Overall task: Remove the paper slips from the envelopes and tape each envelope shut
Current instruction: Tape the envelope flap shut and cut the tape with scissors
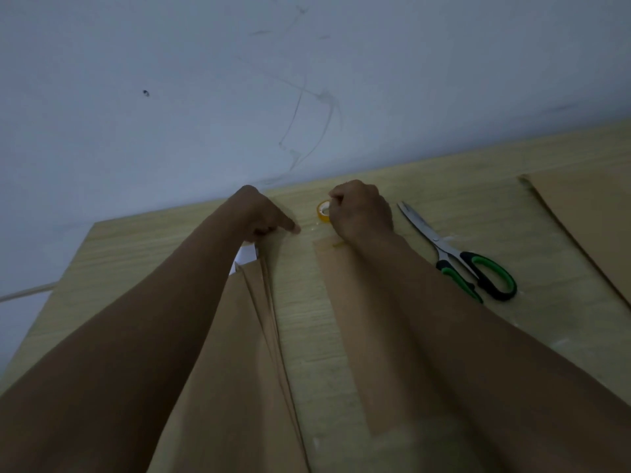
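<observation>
The right hand (pixel 362 213) curls around the yellow tape roll (pixel 322 211) just beyond the far end of the single envelope (pixel 345 302) lying under its forearm; the left hand (pixel 263 216), index finger out and the rest folded, presses the far end of the fanned envelope stack (pixel 252 302) beneath its arm, gripping nothing. These envelopes look thin, light and floppy, likely to slide on the table (pixel 136 247); best pinned flat near the flap; a white slip (pixel 246 258) peeks from the stack's open end; scissors (pixel 454 254) lie just right of the right hand.
</observation>
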